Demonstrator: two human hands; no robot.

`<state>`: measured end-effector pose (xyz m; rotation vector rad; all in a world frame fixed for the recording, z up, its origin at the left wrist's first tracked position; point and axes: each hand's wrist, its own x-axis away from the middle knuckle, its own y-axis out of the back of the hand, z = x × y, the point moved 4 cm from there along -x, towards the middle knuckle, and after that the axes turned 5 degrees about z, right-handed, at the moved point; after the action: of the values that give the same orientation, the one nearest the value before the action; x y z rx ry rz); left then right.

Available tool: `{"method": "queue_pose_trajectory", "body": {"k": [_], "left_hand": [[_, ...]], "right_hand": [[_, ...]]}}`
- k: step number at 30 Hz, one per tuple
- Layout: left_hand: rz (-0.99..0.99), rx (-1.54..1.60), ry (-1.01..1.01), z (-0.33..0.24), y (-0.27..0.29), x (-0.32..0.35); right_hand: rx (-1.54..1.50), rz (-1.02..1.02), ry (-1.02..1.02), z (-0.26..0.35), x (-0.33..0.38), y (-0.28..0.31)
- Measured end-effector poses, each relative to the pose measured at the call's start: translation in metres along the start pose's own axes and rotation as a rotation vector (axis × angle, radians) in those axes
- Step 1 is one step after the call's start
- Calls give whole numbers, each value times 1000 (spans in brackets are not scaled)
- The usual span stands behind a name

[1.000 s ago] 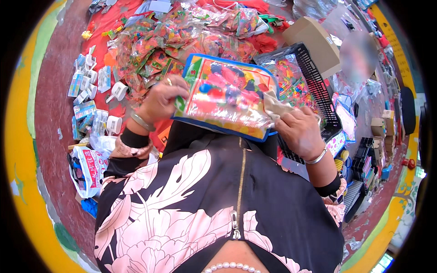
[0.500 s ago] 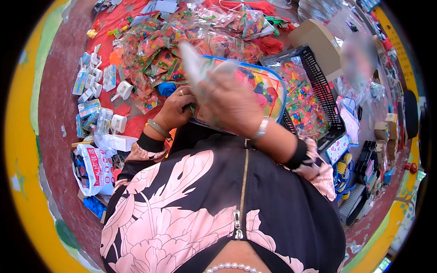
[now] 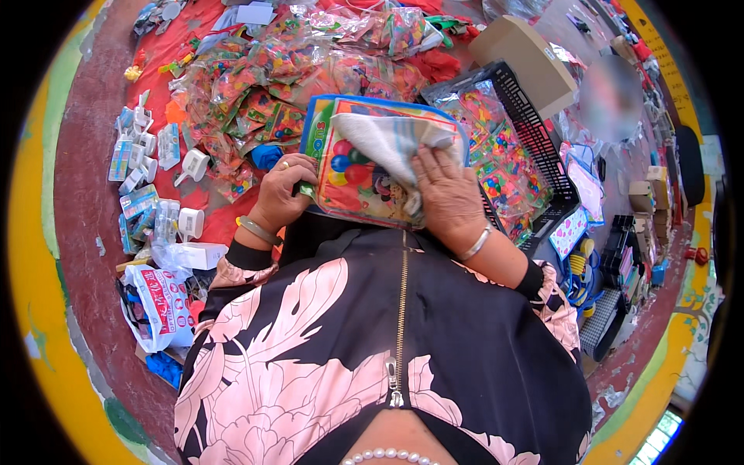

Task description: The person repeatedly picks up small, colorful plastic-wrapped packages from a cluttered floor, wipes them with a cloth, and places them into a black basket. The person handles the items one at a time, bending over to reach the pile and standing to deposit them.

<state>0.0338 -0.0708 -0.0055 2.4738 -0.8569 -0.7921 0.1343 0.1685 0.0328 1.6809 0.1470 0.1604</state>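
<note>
I see R hand (image 3: 449,192) flat, fingers out, pressing white cloth (image 3: 380,139) onto balloon-print pkt (image 3: 347,172), which lies on blue-edged board (image 3: 312,110). L hand (image 3: 284,194) pinches the board's & pkt's left edge. Just right, I've got blk crate (image 3: 536,122) w/ bagged pcs (image 3: 508,174); beyond, bag heap (image 3: 271,70) on red sheet (image 3: 219,221).

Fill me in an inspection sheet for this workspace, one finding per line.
Surface: red cloth spread on the floor, largely covered.
Work items: blue-edged picture pack at the lap; pale cloth on top.
Clutter: heaped clear packets; black crate holding more packets; cardboard box; white plastic bag at lower left.
Hands: left hand curled at the pack's left edge; right hand flat on the cloth.
Cables: blue cord-like loops at right; kind unclear.
Surroundings: maroon floor with a yellow border.
</note>
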Motion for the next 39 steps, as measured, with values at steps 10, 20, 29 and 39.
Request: {"method": "queue_pose_trajectory", "body": {"k": [10,20,29,39], "left_hand": [[32,6,-21,-9,4,-3],[286,-90,-581,-135,14,-99],[208,-174,-778,-204,8,-151],[65,-142,-100,-19,3,-113]], "right_hand": [[-878,-121,-603,-152,32,-31],[-670,-249,129,-93,4,156],[-394,-25,387,-112,-27,197],[-237,-48,-385,-300,84,109]]}}
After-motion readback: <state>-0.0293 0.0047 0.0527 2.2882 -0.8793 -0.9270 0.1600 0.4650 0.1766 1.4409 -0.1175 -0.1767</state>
